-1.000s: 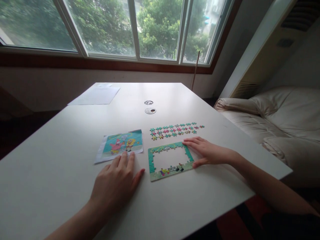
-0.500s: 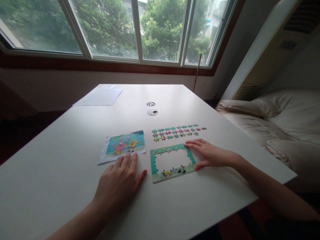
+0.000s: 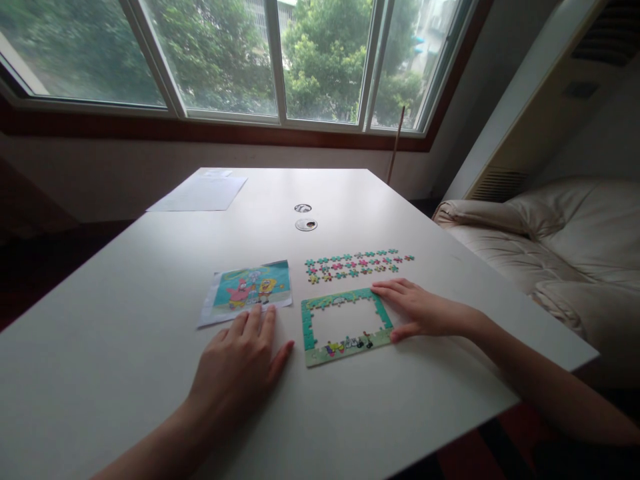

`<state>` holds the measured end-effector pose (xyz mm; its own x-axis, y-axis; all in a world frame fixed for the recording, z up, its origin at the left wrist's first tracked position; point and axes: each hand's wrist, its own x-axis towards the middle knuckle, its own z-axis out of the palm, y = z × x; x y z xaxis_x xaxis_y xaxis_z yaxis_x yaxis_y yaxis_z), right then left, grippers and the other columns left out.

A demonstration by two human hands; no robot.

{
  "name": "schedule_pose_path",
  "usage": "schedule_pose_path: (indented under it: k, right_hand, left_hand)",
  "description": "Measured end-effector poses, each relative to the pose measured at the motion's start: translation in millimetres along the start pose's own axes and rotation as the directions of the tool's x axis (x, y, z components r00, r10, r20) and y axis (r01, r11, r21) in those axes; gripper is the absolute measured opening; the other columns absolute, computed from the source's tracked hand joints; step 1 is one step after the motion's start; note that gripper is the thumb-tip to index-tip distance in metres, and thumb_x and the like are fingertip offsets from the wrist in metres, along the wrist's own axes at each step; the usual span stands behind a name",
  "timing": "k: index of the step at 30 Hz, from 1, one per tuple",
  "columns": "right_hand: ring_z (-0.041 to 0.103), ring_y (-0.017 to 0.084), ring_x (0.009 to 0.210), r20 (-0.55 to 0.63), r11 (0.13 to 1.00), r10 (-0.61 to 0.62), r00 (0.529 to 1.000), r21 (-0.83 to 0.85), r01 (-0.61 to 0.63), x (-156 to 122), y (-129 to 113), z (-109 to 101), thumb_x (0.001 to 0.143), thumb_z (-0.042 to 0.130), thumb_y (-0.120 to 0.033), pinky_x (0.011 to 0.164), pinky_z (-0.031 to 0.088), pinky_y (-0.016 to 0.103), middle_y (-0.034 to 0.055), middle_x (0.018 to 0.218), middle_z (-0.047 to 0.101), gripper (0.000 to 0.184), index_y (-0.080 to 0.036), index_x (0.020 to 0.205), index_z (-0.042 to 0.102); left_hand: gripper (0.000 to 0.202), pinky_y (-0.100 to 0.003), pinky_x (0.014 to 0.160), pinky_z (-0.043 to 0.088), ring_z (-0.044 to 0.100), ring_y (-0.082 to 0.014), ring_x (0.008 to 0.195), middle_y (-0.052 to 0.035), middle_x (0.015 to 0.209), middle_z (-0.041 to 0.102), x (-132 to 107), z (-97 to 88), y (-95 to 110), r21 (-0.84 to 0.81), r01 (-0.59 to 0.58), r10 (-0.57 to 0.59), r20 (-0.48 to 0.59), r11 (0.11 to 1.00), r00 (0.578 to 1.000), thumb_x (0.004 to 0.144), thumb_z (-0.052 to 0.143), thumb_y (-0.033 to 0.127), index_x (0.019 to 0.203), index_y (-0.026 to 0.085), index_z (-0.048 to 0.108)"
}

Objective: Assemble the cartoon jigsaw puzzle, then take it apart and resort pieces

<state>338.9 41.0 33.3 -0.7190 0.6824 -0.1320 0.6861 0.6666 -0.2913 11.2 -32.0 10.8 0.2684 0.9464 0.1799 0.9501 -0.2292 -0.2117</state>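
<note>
One puzzle frame (image 3: 308, 327), flat on the white table (image 3: 400, 407), just in front of the person; using it as the landmark. Border joined all round, green-teal, small cartoon figures along the near strip, knobbed inner edge, tabletop visible through the middle.

Right hand (image 3: 425, 313): at the frame's right side, palm down, fingers extended, thumb apart. Fingertips at the far right corner, thumb tip at the near right corner; looks like light contact, not a grip.

Left hand (image 3: 240, 357): left of the frame, palm down, fingers relaxed and loosely spread, not closed round anything. Fingertips on the near edge of the picture sheet (image 3: 250, 283); thumb points at the frame, a bit short of it.

Picture sheet lies just left of the frame, slightly farther out. Shows cartoon characters on teal, white paper margin along its left side.

Loose pieces (image 3: 363, 263): three rough rows just beyond the frame's far edge. Teal, pink, yellow mix. Too small for a reliable count.

Farther beyond the frame: two round discs (image 3: 306, 225), one behind the other; can't tell if they're set into the top. White paper (image 3: 200, 193) far left of the frame. Past the table: window (image 3: 325, 73), thin stick (image 3: 395, 147). Well right of the frame: cream sofa (image 3: 575, 240).
</note>
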Motion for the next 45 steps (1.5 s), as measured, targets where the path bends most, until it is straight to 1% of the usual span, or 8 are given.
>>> schedule_pose_path:
  k: [9, 18, 26, 34, 36, 38, 41, 45]
  right_hand:
    - [0.028, 0.029, 0.128, 0.004, 0.999, -0.011, 1.0, -0.035, 0.011, 0.3, 0.4, -0.8, 0.07, 0.05, -0.068, 0.106, 0.024, 0.042, 0.0123, 0.14, 0.034, 0.089, -0.017, 0.139, 0.028]
    - [0.028, 0.029, 0.128, -0.002, 1.0, -0.013, 1.0, -0.016, 0.013, 0.2, 1.3, 0.0, 0.07, 0.051, -0.067, 0.106, 0.024, 0.043, 0.012, 0.14, 0.034, 0.089, -0.019, 0.14, 0.028]
    - [0.029, 0.029, 0.127, 0.0, 1.0, -0.011, 1.0, -0.025, 0.011, 1.3, 1.2, -0.9, 0.069, 0.052, -0.068, 0.106, 0.024, 0.041, 0.0122, 0.14, 0.034, 0.09, -0.017, 0.139, 0.029]
    - [0.029, 0.029, 0.127, -0.005, 0.999, -0.009, 1.0, -0.045, 0.009, 1.0, 2.3, -0.4, 0.07, 0.051, -0.068, 0.106, 0.025, 0.042, 0.0121, 0.139, 0.036, 0.088, -0.018, 0.139, 0.029]
    - [0.029, 0.029, 0.127, -0.009, 0.999, -0.01, 1.0, -0.037, 0.01, 0.6, 2.5, -0.2, 0.07, 0.051, -0.068, 0.106, 0.025, 0.042, 0.012, 0.139, 0.035, 0.088, -0.018, 0.139, 0.029]
    - [0.029, 0.029, 0.127, -0.007, 0.999, -0.011, 1.0, -0.03, 0.011, 0.4, 2.4, -0.4, 0.07, 0.051, -0.068, 0.106, 0.025, 0.041, 0.0119, 0.14, 0.035, 0.088, -0.018, 0.139, 0.029]
    - [0.028, 0.029, 0.127, -0.002, 1.0, -0.013, 1.0, -0.021, 0.013, 0.4, 2.0, -0.8, 0.07, 0.052, -0.067, 0.106, 0.025, 0.042, 0.0117, 0.14, 0.035, 0.088, -0.018, 0.139, 0.029]
    - [0.029, 0.03, 0.127, -0.005, 1.0, -0.013, 1.0, -0.024, 0.013, 0.5, 1.2, -1.3, 0.07, 0.051, -0.067, 0.105, 0.026, 0.042, 0.012, 0.139, 0.035, 0.088, -0.018, 0.139, 0.029]
  left_hand:
    - [0.054, -0.041, 0.077, 0.046, 0.051, -0.0322, 0.106, -0.0207, 0.121, 0.054, 1.5, -5.1, 0.1, 0.007, -0.001, 0.001, 0.0, 1.0, 1.0, 0.087, 0.035, 0.044, 0.121, 0.005, 0.052]
    - [0.053, -0.043, 0.07, 0.047, 0.054, -0.0341, 0.101, -0.0227, 0.116, 0.056, 0.8, -3.1, -2.5, -0.011, -0.036, 0.035, -0.077, 0.999, 0.996, 0.088, 0.033, 0.042, 0.118, 0.004, 0.053]
    - [0.052, -0.042, 0.069, 0.046, 0.053, -0.0349, 0.1, -0.0219, 0.116, 0.056, 1.3, -4.0, -1.3, -0.028, -0.026, 0.025, -0.064, 0.999, 0.998, 0.087, 0.034, 0.041, 0.119, 0.004, 0.052]
    - [0.05, -0.045, 0.073, 0.044, 0.056, -0.0355, 0.095, -0.0222, 0.112, 0.058, 0.8, -3.7, 1.0, -0.012, -0.035, 0.034, -0.105, 0.999, 0.994, 0.086, 0.037, 0.041, 0.114, 0.004, 0.056]
    - [0.046, -0.046, 0.075, 0.044, 0.056, -0.0344, 0.097, -0.0211, 0.113, 0.058, 1.9, -2.7, 0.2, -0.03, -0.075, 0.07, -0.124, 0.997, 0.99, 0.087, 0.037, 0.038, 0.113, 0.005, 0.057]
    - [0.041, -0.045, 0.08, 0.044, 0.054, -0.0316, 0.101, -0.0179, 0.116, 0.058, 3.8, -0.7, -1.1, -0.077, -0.187, 0.175, -0.142, 0.979, 0.974, 0.088, 0.037, 0.034, 0.114, 0.009, 0.057]
    - [0.035, -0.04, 0.087, 0.042, 0.052, -0.0259, 0.107, -0.0122, 0.119, 0.056, 6.6, 3.2, -3.3, -0.178, -0.377, 0.347, -0.176, 0.909, 0.921, 0.089, 0.038, 0.028, 0.118, 0.015, 0.054]
    - [0.033, -0.038, 0.088, 0.042, 0.051, -0.0233, 0.106, -0.0105, 0.117, 0.057, 8.1, 6.0, -5.3, -0.258, -0.436, 0.383, -0.23, 0.862, 0.895, 0.089, 0.038, 0.025, 0.117, 0.017, 0.053]
